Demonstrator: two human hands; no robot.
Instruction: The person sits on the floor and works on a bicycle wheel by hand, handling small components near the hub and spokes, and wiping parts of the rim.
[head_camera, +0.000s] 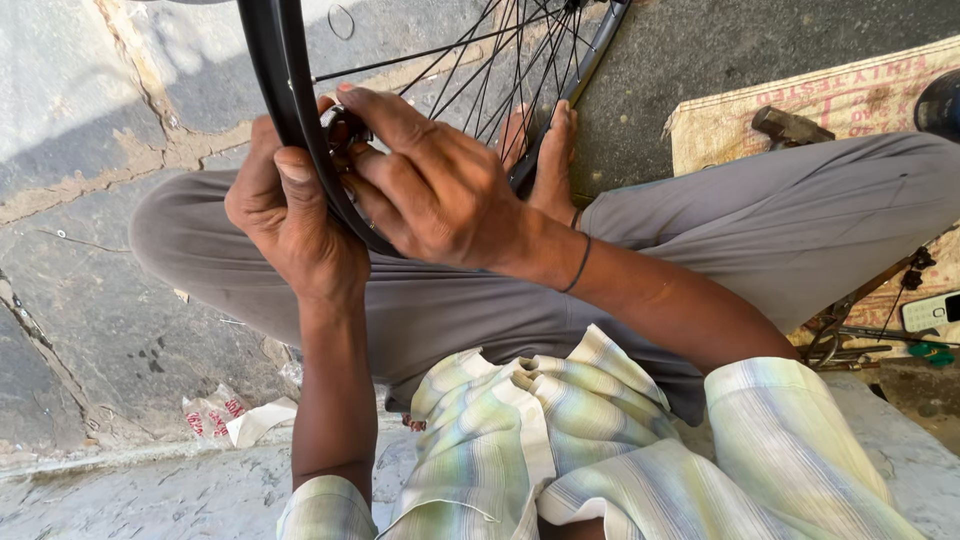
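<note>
**Count of things in view**

One black bicycle wheel (290, 110), many thin spokes. Two hands: left hand (285, 215), right hand (435, 185). One bare foot (548, 160). One dark wristband (580, 265). One printed sack (850, 100). One hammer (790, 127). One crumpled paper wrapper (232, 418). One small white device (932, 311).

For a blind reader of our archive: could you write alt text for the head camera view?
Seated cross-legged on stone paving, a person grips a black bicycle wheel rim with the left hand while the right hand works at a small metal part on the rim. Spokes fan out above; a hammer lies on a sack at right.
</note>
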